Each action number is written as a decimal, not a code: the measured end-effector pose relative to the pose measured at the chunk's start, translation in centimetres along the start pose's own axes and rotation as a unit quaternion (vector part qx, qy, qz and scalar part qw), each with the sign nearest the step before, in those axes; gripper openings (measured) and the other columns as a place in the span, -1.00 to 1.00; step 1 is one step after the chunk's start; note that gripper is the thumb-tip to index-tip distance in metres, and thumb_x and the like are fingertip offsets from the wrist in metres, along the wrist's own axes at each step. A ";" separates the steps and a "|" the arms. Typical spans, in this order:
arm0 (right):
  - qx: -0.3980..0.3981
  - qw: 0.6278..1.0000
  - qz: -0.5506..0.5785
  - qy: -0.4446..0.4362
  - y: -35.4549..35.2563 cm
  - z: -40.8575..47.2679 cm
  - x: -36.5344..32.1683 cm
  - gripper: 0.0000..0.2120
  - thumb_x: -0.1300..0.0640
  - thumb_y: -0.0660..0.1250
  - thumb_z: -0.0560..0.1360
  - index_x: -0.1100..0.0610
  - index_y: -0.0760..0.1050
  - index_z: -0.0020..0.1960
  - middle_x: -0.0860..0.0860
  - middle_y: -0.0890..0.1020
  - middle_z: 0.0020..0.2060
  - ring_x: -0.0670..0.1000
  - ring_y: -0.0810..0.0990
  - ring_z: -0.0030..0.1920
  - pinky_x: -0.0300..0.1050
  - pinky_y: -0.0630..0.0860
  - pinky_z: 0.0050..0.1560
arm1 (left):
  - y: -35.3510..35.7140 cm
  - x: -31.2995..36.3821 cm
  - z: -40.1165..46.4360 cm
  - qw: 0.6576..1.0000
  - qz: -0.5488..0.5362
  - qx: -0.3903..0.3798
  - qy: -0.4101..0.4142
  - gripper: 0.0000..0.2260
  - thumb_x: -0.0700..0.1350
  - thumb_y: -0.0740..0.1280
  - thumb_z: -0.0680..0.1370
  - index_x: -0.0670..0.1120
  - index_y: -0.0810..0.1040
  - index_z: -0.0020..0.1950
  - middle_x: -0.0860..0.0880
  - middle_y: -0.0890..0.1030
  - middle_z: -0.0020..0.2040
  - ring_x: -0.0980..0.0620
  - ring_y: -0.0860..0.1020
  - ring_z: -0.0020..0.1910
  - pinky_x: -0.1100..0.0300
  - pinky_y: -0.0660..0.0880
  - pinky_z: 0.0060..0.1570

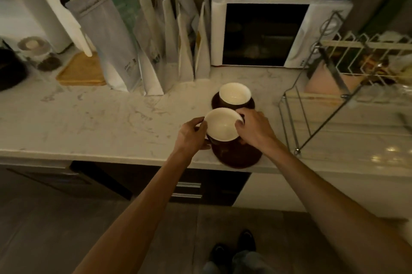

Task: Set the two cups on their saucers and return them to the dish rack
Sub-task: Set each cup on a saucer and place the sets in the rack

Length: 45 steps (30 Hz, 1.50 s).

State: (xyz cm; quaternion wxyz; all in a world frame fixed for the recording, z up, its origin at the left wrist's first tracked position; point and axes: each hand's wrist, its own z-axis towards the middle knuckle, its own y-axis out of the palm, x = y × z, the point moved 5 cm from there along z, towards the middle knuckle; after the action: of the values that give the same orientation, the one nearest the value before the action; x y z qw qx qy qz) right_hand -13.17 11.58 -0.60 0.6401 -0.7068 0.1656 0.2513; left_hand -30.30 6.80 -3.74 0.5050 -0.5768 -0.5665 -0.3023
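Observation:
Two brown cups with white insides are on the marble counter. The far cup (pixel 234 95) stands on its dark saucer (pixel 216 102). The near cup (pixel 223 125) is over the near saucer (pixel 236 156), which overhangs the counter's front edge; whether cup and saucer touch I cannot tell. My left hand (pixel 192 134) grips the near cup's left side, thumb at the rim. My right hand (pixel 254 127) grips its right side, fingers curled over the rim. The wire dish rack (pixel 312 99) stands to the right.
A white microwave (pixel 263 33) sits behind the cups. Several upright paper bags (pixel 156 50) line the back left, next to a wooden board (pixel 81 72). Pink and other items sit in the rack's upper tier. Dark drawers lie below the counter edge.

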 end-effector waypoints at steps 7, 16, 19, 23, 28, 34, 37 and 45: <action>0.005 1.000 -0.006 0.024 -1.3 -1.4 2.9 -0.65 0.20 0.23 0.55 0.13 0.50 0.32 0.15 0.67 0.05 0.17 0.69 -0.18 0.07 0.68 -0.20 | 3.3 -0.1 -0.1 0.999 0.032 -0.037 -0.005 -0.67 -0.09 0.22 0.62 -0.05 0.44 0.39 -0.08 0.57 0.02 0.01 0.65 -0.21 0.16 0.65 -0.31; -0.004 1.000 -0.006 0.029 -0.6 -1.8 4.2 -0.65 0.22 0.24 0.54 0.13 0.50 0.32 0.15 0.66 0.08 0.16 0.69 -0.11 0.09 0.68 -0.15 | 4.3 -0.7 -0.3 0.997 0.051 -0.048 -0.034 -0.69 -0.10 0.23 0.62 -0.05 0.45 0.37 -0.17 0.56 0.20 -0.17 0.65 -0.02 -0.01 0.67 -0.17; -0.008 1.000 -0.010 0.023 -0.1 -1.9 4.3 -0.64 0.22 0.26 0.54 0.14 0.50 0.34 0.14 0.66 0.10 0.15 0.68 -0.08 0.06 0.68 -0.15 | 4.5 -1.1 -0.5 0.997 0.049 -0.048 -0.040 -0.68 -0.11 0.22 0.62 -0.07 0.44 0.38 -0.18 0.55 0.21 -0.19 0.65 -0.01 -0.08 0.65 -0.10; -0.007 1.000 -0.018 0.016 0.4 -1.8 4.6 -0.64 0.21 0.26 0.55 0.15 0.50 0.34 0.14 0.67 0.10 0.15 0.68 -0.06 0.09 0.67 -0.09 | 4.3 -1.5 -0.5 0.997 0.043 -0.046 -0.040 -0.67 -0.12 0.22 0.62 -0.08 0.43 0.39 -0.19 0.56 0.22 -0.19 0.66 -0.02 -0.12 0.64 -0.07; 0.000 1.000 -0.023 0.015 0.5 -1.7 4.7 -0.65 0.20 0.26 0.55 0.15 0.49 0.33 0.15 0.66 0.11 0.16 0.68 -0.05 0.13 0.66 -0.06 | 4.4 -1.6 -0.3 0.997 0.038 -0.045 -0.045 -0.67 -0.11 0.23 0.62 -0.07 0.43 0.39 -0.21 0.56 0.21 -0.20 0.66 -0.04 -0.11 0.64 -0.07; 0.000 1.000 -0.006 0.005 0.8 -1.8 5.4 -0.65 0.13 0.23 0.58 0.11 0.46 0.35 0.13 0.65 0.14 0.17 0.66 0.01 0.11 0.62 0.03 | 4.5 -2.0 -0.3 0.997 0.029 -0.053 -0.039 -0.65 -0.06 0.24 0.61 -0.04 0.40 0.40 -0.19 0.55 0.26 -0.15 0.64 0.06 -0.04 0.65 -0.10; 0.014 1.000 -0.020 -0.002 0.6 -1.9 5.8 -0.64 0.00 0.21 0.61 0.09 0.47 0.35 0.09 0.66 0.15 0.11 0.62 0.11 0.00 0.56 0.06 | 4.3 -2.2 -0.2 0.997 0.052 -0.043 -0.023 -0.63 0.00 0.25 0.60 -0.01 0.41 0.40 -0.15 0.56 0.26 -0.09 0.61 0.09 -0.03 0.64 -0.03; 0.028 0.995 0.022 0.089 0.5 -2.6 8.5 -0.45 -0.26 0.15 0.57 0.05 0.41 0.41 0.11 0.55 0.29 0.12 0.55 0.24 -0.04 0.47 0.14 | 3.3 -3.6 0.0 0.997 -0.013 -0.013 -0.075 -0.55 0.08 0.32 0.55 0.00 0.38 0.42 -0.09 0.43 0.34 -0.05 0.42 0.23 -0.03 0.52 0.12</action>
State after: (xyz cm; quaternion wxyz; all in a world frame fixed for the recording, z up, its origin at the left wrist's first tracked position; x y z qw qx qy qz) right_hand -6.08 9.73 -5.68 0.6366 -0.7045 0.2440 0.1969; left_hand -27.77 6.05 -7.88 0.4496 -0.5966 -0.6065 -0.2721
